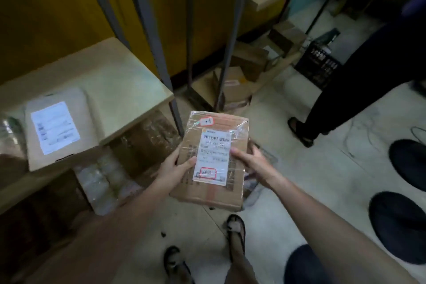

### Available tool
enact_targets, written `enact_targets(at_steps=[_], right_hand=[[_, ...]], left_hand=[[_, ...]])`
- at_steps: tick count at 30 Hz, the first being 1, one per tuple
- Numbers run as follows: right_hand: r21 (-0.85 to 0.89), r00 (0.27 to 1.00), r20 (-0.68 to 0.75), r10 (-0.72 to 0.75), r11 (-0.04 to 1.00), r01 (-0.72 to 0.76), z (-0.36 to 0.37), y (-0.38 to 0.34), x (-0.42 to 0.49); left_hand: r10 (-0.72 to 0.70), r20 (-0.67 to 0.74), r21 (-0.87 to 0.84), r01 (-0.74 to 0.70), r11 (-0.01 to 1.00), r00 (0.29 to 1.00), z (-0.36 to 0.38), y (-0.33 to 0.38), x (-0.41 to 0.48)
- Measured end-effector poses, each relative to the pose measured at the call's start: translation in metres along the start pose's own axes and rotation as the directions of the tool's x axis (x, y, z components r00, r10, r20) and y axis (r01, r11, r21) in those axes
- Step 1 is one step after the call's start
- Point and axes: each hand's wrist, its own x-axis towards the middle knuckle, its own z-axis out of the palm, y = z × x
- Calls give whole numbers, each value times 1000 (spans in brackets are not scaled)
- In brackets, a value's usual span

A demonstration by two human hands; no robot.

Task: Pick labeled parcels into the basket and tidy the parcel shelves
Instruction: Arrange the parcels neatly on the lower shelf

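Note:
I hold a brown cardboard parcel (214, 187) wrapped in clear tape, with a white shipping label and a red-outlined sticker on top. My left hand (175, 166) grips its left edge, thumb on the label. My right hand (251, 161) grips its right edge, thumb on top. The parcel hangs above the floor in front of the shelf. A wire basket (268, 157) shows partly under the parcel, mostly hidden.
A parcel shelf (129, 85) stands at the left with a labelled flat parcel (57, 127) on it and wrapped packages (103, 180) below. More boxes (235, 85) lie behind grey shelf posts. A black crate (320, 62) and another person's legs (341, 104) are at the right.

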Motion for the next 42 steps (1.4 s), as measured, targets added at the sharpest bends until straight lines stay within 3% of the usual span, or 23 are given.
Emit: enact_targets(at_steps=[6,11,14,22,26,29,33,36,39,42], right_hand=[[103,966,-58,252,964,-246,-65,87,22],[301,911,-182,371,903,-308,-136,139,69],[344,877,-277,393,892,-291,-163,168,106],[299,890,-317,327,925,-234,-175,219,212],[197,900,-241,363,926,-321,-178,240,221],[86,910,-147,388,921,-379,-177,251,210],[-187,924,22,382,909,-371,-159,242,217],[-326,926,147,348,901,-287,-135,230,237],[-392,952,216,218,912,-119,-107,211,273],[-530,971,237,23,841,109,-77,194,310]], left_hand=[[-74,76,144,63,988,994,96,-36,55],[-138,151,154,115,981,979,166,-68,97],[-127,260,237,64,969,957,195,-95,120],[-87,244,224,31,974,966,231,-156,195],[-261,48,297,236,925,964,226,-179,208],[-407,28,313,379,871,913,217,-195,194],[-494,18,127,488,864,869,207,-206,185],[-536,-104,-31,536,844,838,199,-211,189],[-458,-313,-105,449,887,832,183,-215,209],[-406,-294,-242,344,907,865,165,-215,234]])
